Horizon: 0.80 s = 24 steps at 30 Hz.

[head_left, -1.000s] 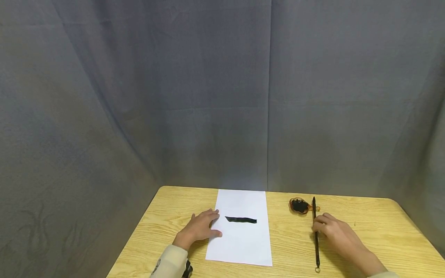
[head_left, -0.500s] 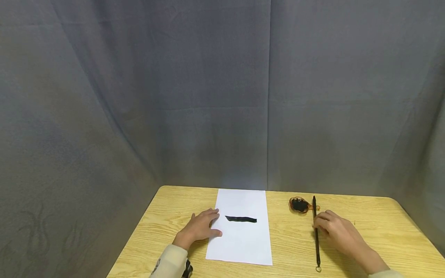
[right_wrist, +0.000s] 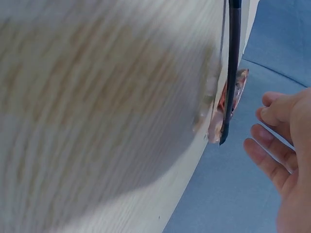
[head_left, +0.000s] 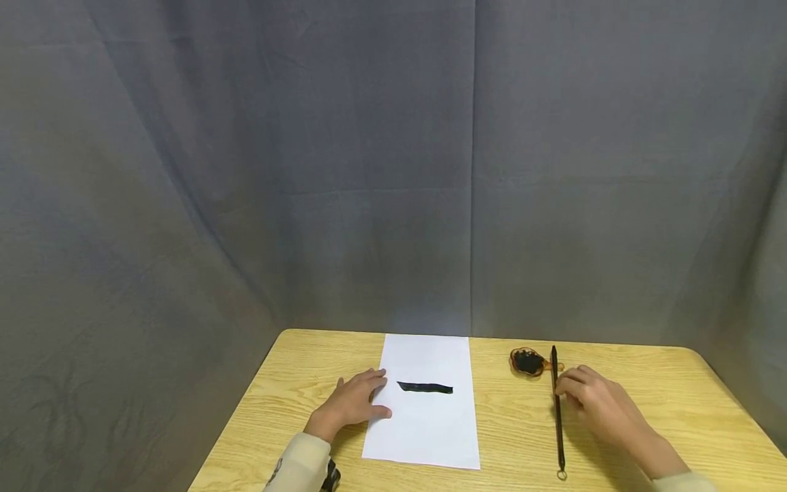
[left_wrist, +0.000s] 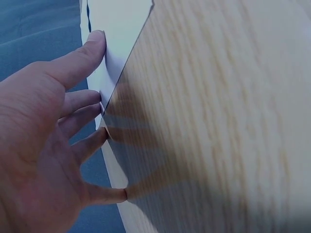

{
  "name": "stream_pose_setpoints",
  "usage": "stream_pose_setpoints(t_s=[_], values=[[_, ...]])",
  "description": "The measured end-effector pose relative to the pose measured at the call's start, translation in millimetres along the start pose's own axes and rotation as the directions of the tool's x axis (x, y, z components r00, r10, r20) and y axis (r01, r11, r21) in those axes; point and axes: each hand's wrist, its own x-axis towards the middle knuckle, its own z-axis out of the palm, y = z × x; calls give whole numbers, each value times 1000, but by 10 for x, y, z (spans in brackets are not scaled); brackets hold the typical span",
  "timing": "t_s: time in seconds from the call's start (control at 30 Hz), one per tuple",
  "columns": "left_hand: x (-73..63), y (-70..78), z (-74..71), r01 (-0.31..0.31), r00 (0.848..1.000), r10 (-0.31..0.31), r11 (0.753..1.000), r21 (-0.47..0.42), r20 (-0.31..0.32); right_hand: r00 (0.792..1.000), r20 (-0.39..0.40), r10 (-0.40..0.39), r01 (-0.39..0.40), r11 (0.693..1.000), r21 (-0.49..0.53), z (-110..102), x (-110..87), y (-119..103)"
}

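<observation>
A white sheet of paper [head_left: 424,437] lies on the table with a thick black horizontal stroke [head_left: 425,387] across it. My left hand [head_left: 350,402] rests on the sheet's left edge, fingers spread; in the left wrist view its fingertips touch the paper and the wood beside it. To the right lies a slim dark calligraphy brush [head_left: 559,424], its tip across the handle of a small amber dish [head_left: 527,362] holding black ink. Beside the brush is my right hand [head_left: 599,403]. In the right wrist view, its loosely bent fingers are apart from the brush and hold nothing.
The light wooden table [head_left: 510,437] has rounded far corners. Grey cloth [head_left: 369,171] hangs behind it and along both sides. A small black object [head_left: 332,475] shows by my left sleeve.
My right hand has come off the brush and shifted slightly up and away from it. The brush stays lying against the dish. My left hand keeps its place on the paper.
</observation>
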Motion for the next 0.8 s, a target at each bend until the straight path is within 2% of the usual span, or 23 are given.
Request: stream_pose_setpoints(t_s=[0.27,0.5,0.67,0.8], values=[[-6,-15,-2,-26,1000,26,1000,-10,-9,999,11,32,-32,999,0,-20,11,8],[20,-48,1,-18,1000,18,999,-43,2,998,-24,60,-61,998,-12,-41,19,38],[32,-49,-34,-2,1000,2,996,-85,6,990,-12,138,-139,990,-25,-109,61,42],[46,-43,-89,11,1000,-14,994,-106,-24,981,-6,196,-196,980,-24,-159,129,56]])
